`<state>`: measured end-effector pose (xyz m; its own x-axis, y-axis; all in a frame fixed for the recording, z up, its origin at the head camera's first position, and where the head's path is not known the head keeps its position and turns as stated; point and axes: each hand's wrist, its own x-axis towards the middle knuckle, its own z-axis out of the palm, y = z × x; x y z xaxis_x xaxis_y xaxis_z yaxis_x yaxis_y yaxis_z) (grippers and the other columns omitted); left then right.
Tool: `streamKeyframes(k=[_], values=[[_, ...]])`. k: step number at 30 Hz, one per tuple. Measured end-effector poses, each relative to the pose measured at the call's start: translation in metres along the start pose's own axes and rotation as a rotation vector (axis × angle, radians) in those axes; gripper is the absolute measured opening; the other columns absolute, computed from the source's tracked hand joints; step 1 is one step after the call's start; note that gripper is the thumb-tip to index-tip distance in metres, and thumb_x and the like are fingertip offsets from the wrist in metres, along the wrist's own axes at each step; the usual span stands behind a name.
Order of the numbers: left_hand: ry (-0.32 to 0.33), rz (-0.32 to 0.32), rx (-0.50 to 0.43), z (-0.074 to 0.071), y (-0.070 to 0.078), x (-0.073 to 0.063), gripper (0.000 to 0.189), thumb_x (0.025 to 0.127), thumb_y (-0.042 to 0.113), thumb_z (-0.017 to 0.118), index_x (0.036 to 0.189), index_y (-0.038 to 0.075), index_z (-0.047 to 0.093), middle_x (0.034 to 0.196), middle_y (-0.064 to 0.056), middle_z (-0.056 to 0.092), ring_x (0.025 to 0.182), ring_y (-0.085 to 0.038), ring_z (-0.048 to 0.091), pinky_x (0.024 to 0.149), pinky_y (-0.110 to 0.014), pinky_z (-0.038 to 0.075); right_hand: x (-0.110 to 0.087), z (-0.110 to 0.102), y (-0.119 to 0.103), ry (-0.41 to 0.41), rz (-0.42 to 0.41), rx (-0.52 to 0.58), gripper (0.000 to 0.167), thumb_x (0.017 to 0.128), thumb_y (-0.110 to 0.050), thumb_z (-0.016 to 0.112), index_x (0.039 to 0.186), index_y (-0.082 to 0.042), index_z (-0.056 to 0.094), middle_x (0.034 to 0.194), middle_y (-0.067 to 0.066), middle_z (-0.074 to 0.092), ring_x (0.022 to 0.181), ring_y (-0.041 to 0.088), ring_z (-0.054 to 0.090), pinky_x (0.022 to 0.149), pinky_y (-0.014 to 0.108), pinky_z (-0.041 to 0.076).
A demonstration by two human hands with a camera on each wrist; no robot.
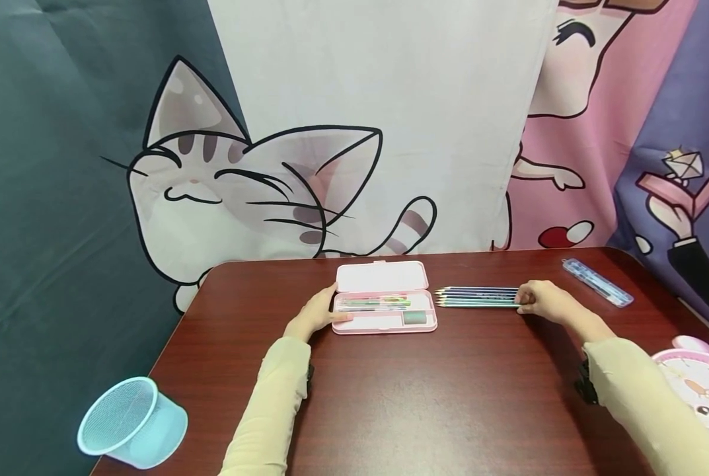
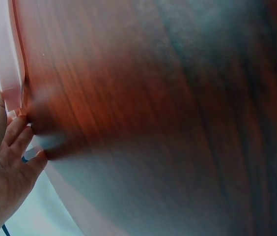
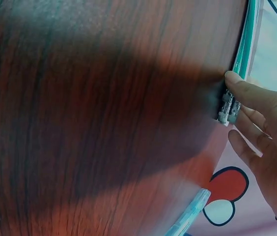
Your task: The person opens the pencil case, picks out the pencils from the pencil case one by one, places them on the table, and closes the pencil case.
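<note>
An open pink pencil case (image 1: 384, 324) lies on the table with its lid folded back. Inside are several slim coloured pens (image 1: 374, 303) and a grey-green eraser (image 1: 414, 317). My left hand (image 1: 317, 314) grips the case's left end, thumb over the front corner and fingers behind. Just right of the case, several pencils (image 1: 476, 297) in blue to green shades lie side by side, points toward it. My right hand (image 1: 544, 301) holds their far ends between thumb and fingers. Silvery pencil ends (image 3: 229, 109) show beneath the fingers in the right wrist view.
A slim clear-blue case (image 1: 598, 282) lies at the back right of the table (image 1: 425, 403). A pink round object with a cartoon face (image 1: 696, 377) is at the right edge. At the front left, a light-blue mesh basket (image 1: 158, 426) leans tilted. Printed curtain (image 1: 390, 79) hangs behind.
</note>
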<state>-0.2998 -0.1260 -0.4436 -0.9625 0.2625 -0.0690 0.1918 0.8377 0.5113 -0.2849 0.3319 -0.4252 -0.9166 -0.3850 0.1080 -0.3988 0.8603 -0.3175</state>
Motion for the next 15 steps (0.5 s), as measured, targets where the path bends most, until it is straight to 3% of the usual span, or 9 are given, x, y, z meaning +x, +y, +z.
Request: streamKeyframes(k=[10, 15], values=[[-0.006, 0.006, 0.0, 0.001, -0.003, 0.001, 0.089, 0.077, 0.037, 0.071, 0.143, 0.0, 0.024, 0.143, -0.019, 0.036, 0.133, -0.03, 0.034, 0.109, -0.043, 0.028, 0.007, 0.003, -0.006, -0.006, 0.005, -0.006, 0.018, 0.071, -0.008, 0.075, 0.082, -0.002, 0.063, 0.069, 0.003, 0.058, 0.065, 0.014, 0.051, 0.058, 0.031, 0.043], [-0.009, 0.013, -0.02, 0.0, -0.002, 0.001, 0.089, 0.077, 0.036, 0.072, 0.143, 0.001, 0.024, 0.143, -0.017, 0.037, 0.132, -0.029, 0.035, 0.109, -0.043, 0.028, 0.021, 0.007, -0.019, 0.04, -0.011, 0.078, 0.025, 0.072, -0.008, 0.075, 0.089, 0.004, 0.063, 0.077, 0.013, 0.062, 0.071, 0.022, 0.055, 0.065, 0.037, 0.046]])
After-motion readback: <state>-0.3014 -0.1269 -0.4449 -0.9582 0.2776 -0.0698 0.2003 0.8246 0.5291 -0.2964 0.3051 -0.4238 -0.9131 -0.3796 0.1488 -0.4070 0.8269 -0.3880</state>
